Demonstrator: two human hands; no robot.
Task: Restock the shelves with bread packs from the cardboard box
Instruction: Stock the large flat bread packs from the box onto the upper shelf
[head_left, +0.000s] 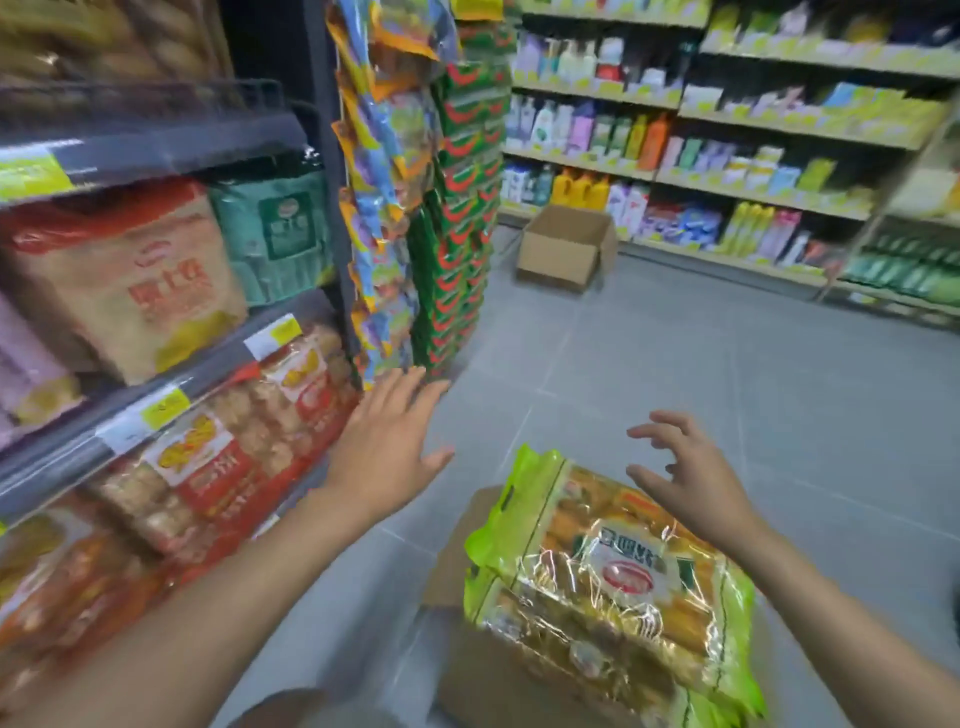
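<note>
Bread packs (613, 566) top cardboard box (498, 686) by shelf (52, 470); left hand (384, 441) and right hand (691, 483) spread, empty

Both hands empty: left (387, 447) flat with straight fingers, right (685, 475) loosely clawed.

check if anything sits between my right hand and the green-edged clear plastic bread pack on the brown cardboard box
Nothing visible does. The right hand hovers, holding nothing, over the far end of the green-edged clear plastic bread pack, which lies topmost in the brown cardboard box, with only air between them.
</note>
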